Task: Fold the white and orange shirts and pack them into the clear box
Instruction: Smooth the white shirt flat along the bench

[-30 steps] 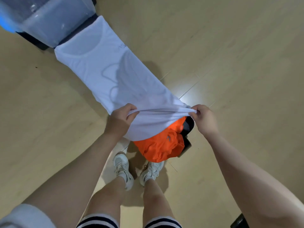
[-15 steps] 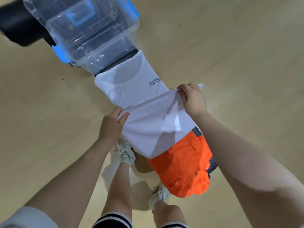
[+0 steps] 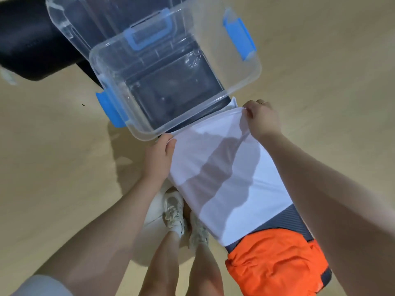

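Note:
The white shirt [image 3: 226,184] lies folded in half on a narrow dark bench [image 3: 292,218]. Its doubled far edge sits just short of the clear box [image 3: 241,82]. My left hand [image 3: 160,154] pinches the left corner of that edge. My right hand [image 3: 261,119] pinches the right corner. The orange shirt [image 3: 275,263] lies crumpled on the near end of the bench, partly under my right forearm. The clear box with blue latches stands open at the far end of the bench and holds no clothes.
The box's clear lid [image 3: 102,20] with a blue handle leans behind the box. A black bulky object [image 3: 27,43] sits at the upper left. My feet in white shoes [image 3: 175,212] stand left of the bench on the light wooden floor [image 3: 53,157].
Both hands carried the shirt's near hem away from me and over its upper half, up to the box. The printed chest is now covered. The view has shifted toward the box.

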The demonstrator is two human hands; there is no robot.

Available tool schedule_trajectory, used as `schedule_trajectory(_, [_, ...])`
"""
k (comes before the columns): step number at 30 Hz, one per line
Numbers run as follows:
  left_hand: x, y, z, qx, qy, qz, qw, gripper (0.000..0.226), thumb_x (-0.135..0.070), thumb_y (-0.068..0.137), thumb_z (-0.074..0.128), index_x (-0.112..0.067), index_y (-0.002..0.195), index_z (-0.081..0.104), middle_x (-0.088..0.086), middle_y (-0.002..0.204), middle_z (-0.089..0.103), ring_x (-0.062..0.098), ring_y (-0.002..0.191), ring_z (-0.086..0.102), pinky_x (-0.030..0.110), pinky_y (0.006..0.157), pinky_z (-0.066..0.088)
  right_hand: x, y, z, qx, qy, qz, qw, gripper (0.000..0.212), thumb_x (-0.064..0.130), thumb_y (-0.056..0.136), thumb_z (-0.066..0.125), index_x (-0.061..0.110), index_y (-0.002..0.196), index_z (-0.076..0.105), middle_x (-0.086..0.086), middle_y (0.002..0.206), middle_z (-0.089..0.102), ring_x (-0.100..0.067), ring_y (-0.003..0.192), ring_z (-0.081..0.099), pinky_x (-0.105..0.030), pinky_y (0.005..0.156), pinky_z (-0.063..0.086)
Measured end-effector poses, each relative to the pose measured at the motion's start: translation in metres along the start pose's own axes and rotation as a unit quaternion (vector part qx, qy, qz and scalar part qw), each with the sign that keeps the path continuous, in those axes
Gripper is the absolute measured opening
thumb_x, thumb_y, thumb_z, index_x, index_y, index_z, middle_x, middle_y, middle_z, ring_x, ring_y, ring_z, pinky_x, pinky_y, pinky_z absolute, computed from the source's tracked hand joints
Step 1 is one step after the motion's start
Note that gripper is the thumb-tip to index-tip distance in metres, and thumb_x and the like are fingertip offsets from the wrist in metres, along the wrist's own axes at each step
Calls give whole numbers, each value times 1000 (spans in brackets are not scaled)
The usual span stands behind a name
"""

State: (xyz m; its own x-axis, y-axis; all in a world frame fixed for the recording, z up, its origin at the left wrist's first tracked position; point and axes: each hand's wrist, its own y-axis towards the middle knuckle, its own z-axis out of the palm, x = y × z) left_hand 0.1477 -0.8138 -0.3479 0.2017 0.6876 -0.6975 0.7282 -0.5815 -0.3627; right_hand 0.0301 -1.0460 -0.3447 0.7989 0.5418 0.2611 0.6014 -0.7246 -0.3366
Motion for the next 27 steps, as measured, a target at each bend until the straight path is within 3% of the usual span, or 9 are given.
schedule_trajectory(6, [25,29,23,13,21,7,1000,23,-17,98,42,-8,80,54,4,70,48,18,67,43,28,63,28,0,34,14,23,-34,-17,999,37,21,87,37,0,104,62,-23,101,61,-39,99,51,-40,80,41])
schedule_trajectory(10, [21,31,25,-11,138,29,990,29,-21,98,41,-11,72,49,9,63,47,24,59,45,29,53,27,-3,42,19,-14,-2,-41,999,48,32,81,31,2,100,63,-21,98,63,-40,96,51,-40,80,41])
schedule_trajectory(12, [13,25,27,-38,209,4,977,22,-16,95,46,-4,83,60,14,68,54,31,65,54,26,56,27,-10,43,23,25,1,-29,999,49,37,79,31,9,106,61,-16,102,65,-38,102,49,-39,86,38])
schedule_trajectory(13, [11,20,30,-58,234,-2,971,15,-13,92,52,-1,93,62,17,76,61,34,73,59,29,62,35,-15,43,24,49,11,-16,999,50,36,77,30,12,109,60,-13,104,66,-36,106,47,-38,89,35])
schedule_trajectory(16, [8,-2,50,-122,307,92,939,41,-8,77,65,-7,116,53,17,106,63,33,94,54,40,78,45,-29,44,23,97,68,11,993,54,27,67,29,22,111,60,-1,109,65,-27,118,41,-30,92,23])
schedule_trajectory(18, [-4,-14,72,-100,314,214,920,42,-7,79,59,-13,120,51,14,118,61,29,103,50,40,85,38,-37,48,23,113,73,16,991,52,26,67,32,27,111,60,5,113,63,-22,124,36,-29,92,19])
schedule_trajectory(20, [-18,-10,95,-34,317,283,905,37,-8,83,49,-16,118,53,10,129,58,27,112,53,38,89,36,-44,56,25,130,49,2,990,36,23,80,43,28,109,61,6,114,63,-22,125,35,-32,97,20])
schedule_trajectory(24, [-20,33,119,47,404,249,879,50,-36,90,36,-11,133,40,6,141,48,22,129,46,34,108,23,-51,77,28,150,-25,-44,987,23,22,89,48,21,105,63,0,112,63,-29,120,39,-38,97,26])
schedule_trajectory(27, [-9,44,116,65,417,255,870,63,-45,91,28,-8,141,28,9,147,38,22,137,29,32,113,6,-51,90,28,82,-27,-47,995,26,16,89,47,16,111,61,-10,118,57,-33,115,44,-37,92,32])
